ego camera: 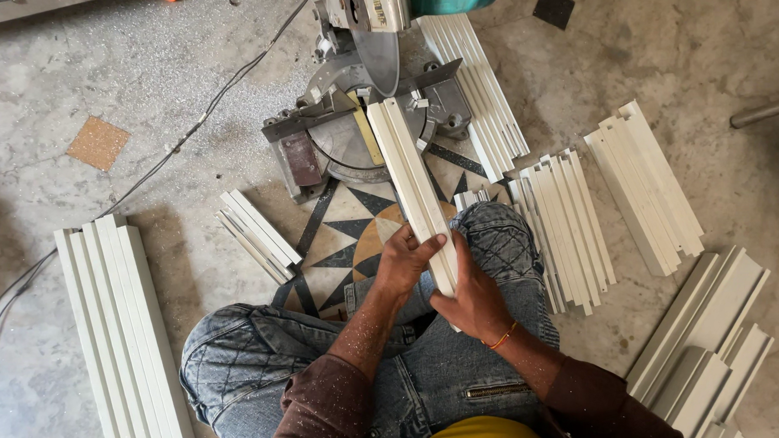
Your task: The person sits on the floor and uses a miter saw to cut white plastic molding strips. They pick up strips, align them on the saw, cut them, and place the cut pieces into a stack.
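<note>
Left hand: my left hand point(406, 260) is closed around the near end of the white profile strips point(412, 185), fingers wrapped over their left edge.
Right hand: my right hand point(473, 300) grips the same bundle from the right side, thumb lying along it; an orange thread bracelet point(502, 336) sits on that wrist.
Held strips: I count two, perhaps three, long white strips pressed together. The far end rests on the table of the miter saw point(364, 116), just below its round blade point(377, 55); the near end lies over my right knee point(498, 232).
Saw: one, on the floor ahead of me, with a teal motor housing at the top edge and a cable point(188, 135) trailing off to the left.
Piles of cut pieces: six that I can make out, all white. One of long pieces at far left point(121, 332), one small pile left of the saw point(256, 232), one right of the saw point(480, 91), two to my right point(567, 230) point(646, 188), and one of wider sections at lower right point(705, 346).
Pieces per pile: too overlapped for a sure count.
Floor: grey stone point(143, 72) with an inlaid star pattern under my legs.
</note>
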